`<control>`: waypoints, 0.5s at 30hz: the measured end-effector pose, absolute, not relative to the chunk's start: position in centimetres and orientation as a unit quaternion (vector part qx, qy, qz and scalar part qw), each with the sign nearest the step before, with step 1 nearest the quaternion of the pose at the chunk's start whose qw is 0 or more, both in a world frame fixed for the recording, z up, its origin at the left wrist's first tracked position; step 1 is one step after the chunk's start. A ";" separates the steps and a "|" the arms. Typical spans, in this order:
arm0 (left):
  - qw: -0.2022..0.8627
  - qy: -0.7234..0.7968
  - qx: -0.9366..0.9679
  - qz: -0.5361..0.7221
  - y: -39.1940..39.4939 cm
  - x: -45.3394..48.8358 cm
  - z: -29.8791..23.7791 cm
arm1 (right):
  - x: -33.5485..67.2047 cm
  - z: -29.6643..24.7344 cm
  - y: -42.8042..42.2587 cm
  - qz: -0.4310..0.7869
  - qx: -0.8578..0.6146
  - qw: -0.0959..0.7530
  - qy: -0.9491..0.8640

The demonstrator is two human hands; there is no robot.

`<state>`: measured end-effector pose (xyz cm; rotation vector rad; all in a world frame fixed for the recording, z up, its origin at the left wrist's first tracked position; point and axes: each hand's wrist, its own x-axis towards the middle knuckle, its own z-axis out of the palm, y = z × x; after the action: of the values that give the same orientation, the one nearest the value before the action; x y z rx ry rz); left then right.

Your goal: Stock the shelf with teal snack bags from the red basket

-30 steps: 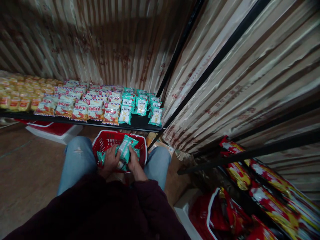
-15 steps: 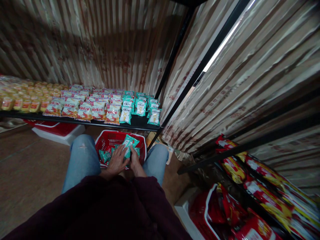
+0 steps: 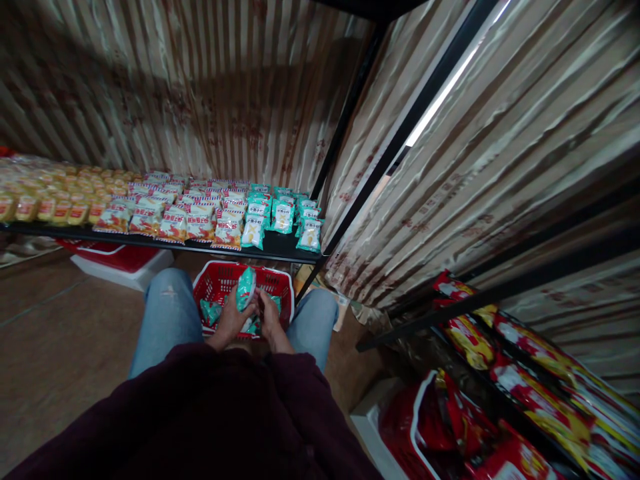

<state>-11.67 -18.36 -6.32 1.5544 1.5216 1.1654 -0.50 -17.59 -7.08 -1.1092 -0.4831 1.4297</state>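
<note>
A small teal-and-white snack bag (image 3: 246, 287) is held on edge over a red basket (image 3: 209, 272) that stands between the knees. My left hand (image 3: 232, 321) is closed around the bag's lower left side. At its lower right side, my right hand (image 3: 271, 316) has its fingers bent against the bag; the fingertips are partly hidden. More teal snack bags (image 3: 212, 311) lie in the basket below both hands.
Ahead runs a black shelf (image 3: 280, 245) with rows of teal bags (image 3: 283, 217), red-and-white snack bags (image 3: 229, 228) and yellow packs (image 3: 54, 208). A black post (image 3: 345, 223) rises at its right end. Red packages (image 3: 457, 413) fill another basket at lower right.
The snack bag has turned from lying flat to standing on edge. My left hand has gone from resting over it to gripping its side; my right hand stays close by.
</note>
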 end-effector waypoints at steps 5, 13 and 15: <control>0.477 0.610 0.420 0.474 -18.1 -12.4 -5.4 | -0.8 -8.2 -17.1 0.587 -0.501 0.598 -0.217; 0.673 0.529 0.277 0.437 -19.0 -13.6 -4.7 | -0.9 -7.8 -17.5 0.588 -0.499 0.596 -0.227; 0.674 0.529 0.293 0.424 -19.1 -13.7 -4.6 | -1.0 -7.5 -17.7 0.590 -0.491 0.597 -0.231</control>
<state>-13.73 -19.11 -4.62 0.6594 1.1909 0.9545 -0.97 -17.67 -7.50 -1.1389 -0.5370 1.3703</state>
